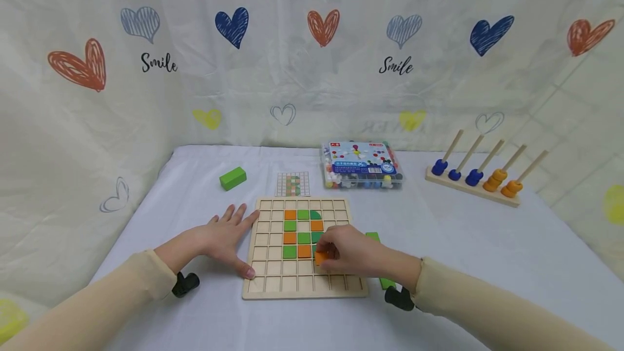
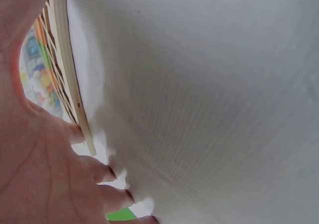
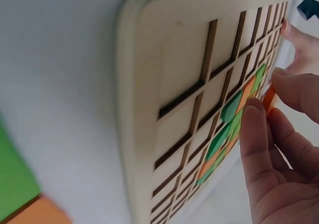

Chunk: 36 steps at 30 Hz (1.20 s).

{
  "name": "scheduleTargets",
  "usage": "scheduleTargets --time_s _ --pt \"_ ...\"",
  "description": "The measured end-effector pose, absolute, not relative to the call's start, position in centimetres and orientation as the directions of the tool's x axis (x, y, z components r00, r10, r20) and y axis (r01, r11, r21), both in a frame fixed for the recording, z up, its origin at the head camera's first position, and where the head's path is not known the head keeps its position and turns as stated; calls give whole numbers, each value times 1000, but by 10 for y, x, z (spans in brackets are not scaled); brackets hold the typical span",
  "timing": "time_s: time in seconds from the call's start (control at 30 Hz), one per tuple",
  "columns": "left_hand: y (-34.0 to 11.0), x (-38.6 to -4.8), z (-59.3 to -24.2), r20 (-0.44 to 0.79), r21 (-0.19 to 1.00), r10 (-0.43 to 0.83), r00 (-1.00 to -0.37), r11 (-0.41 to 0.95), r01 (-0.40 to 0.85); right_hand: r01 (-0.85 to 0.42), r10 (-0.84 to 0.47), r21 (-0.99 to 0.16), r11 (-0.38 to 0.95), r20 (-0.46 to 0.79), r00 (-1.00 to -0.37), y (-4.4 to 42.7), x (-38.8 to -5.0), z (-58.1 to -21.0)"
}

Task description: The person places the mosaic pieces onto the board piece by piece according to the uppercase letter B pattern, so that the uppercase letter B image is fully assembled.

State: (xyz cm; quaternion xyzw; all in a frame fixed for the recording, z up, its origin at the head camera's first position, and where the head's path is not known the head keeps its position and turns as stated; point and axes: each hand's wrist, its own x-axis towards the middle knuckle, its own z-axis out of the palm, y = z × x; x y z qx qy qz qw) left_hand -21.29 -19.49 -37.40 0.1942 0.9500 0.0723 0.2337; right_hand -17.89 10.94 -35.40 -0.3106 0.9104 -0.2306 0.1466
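Note:
A wooden grid board (image 1: 304,295) lies on the white cloth, with orange, green and dark green tiles in several of its squares. My right hand (image 1: 353,251) is over the board and pinches a small orange tile (image 1: 320,258) between thumb and fingers, just below the placed tiles. In the right wrist view, that orange tile (image 3: 269,99) shows edge-on, tilted. With fingers spread, my left hand (image 1: 225,240) rests at the board's left edge, thumb and index finger touching the rim. The right hand hides part of the lower right tiles in the head view.
Behind the board lies a small pattern card (image 1: 293,184). A green block (image 1: 233,178) sits at back left, a clear box of colored parts (image 1: 363,166) behind. A peg stand with beads (image 1: 473,187) is far right. Green pieces (image 1: 387,284) lie beside the right forearm.

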Motion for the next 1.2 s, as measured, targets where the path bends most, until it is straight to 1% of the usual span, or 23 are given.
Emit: scheduleTargets --time_s 0.33,0.53,0.77,1.03,1.2 --pt "-193 -213 -373 -423 224 397 -814 917 331 -596 -692 -419 685 -120 -711 76 -174 -358" --pt "-194 -213 -373 -423 222 394 -816 918 328 -622 -685 -330 710 -122 -718 60 -171 -358" --pt "-194 -212 -373 -421 228 398 -815 916 330 -620 -667 -269 737 -140 -732 48 -169 -360" --pt "-194 -213 -372 -433 213 388 -814 921 326 -588 -636 -271 762 -142 -759 41 -165 -361" --pt "-194 -212 -374 -424 224 392 -816 919 325 -584 -631 -264 768 -149 -762 40 -163 -362"
